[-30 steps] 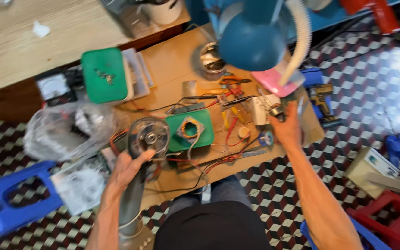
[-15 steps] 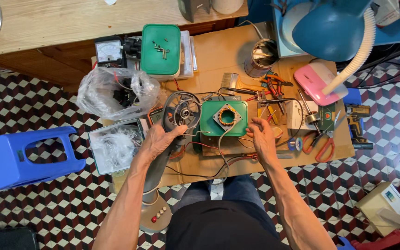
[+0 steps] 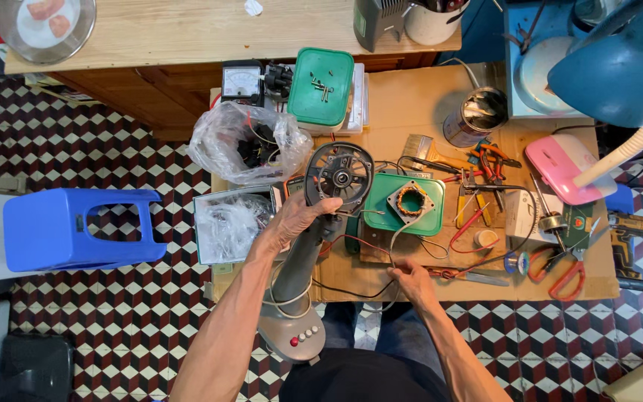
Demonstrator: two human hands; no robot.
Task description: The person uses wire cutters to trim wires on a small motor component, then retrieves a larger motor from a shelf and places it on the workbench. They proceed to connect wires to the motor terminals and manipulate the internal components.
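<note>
Seen from above, the left hand (image 3: 297, 216) has its fingers curled around the neck of a grey fan body (image 3: 314, 253) that hangs over the tabletop's (image 3: 411, 104) near edge. The right hand (image 3: 411, 281), by that same edge, pinches a thin wire (image 3: 394, 242) between its fingertips. Just beyond lies a green tray (image 3: 381, 216) holding a copper-wound coil (image 3: 411, 202), with red-handled scissors (image 3: 560, 272) towards the near right corner.

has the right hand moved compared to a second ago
Yes. The right hand left the tools at the cardboard's far right and now rests on wires below the green lid.
</note>
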